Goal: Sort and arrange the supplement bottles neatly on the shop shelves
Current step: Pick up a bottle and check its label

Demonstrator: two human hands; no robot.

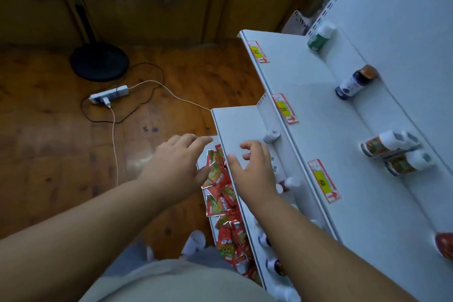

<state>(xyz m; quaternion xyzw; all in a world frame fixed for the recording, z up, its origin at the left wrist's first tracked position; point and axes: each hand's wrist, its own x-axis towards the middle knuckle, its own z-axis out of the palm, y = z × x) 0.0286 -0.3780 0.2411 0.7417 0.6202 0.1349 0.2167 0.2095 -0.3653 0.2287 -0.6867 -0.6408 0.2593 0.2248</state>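
Upper white shelf (pixel 318 105), right of frame: green bottle with white cap (pixel 318 38) at top; below it a dark purple-labelled bottle with brown cap (pixel 355 83). Each stands alone against the back panel. Further down, two orange-labelled bottles with white caps (pixel 394 154) sit side by side, touching. A red-capped bottle (pixel 445 244) is cut off by the right edge. Lower shelf (pixel 235 125), centre frame: several white-capped bottles (pixel 270 135) in a row along its back; labels not legible.

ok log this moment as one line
left hand open, over red sachets | right hand open, over middle shelf | top-shelf bottles untouched
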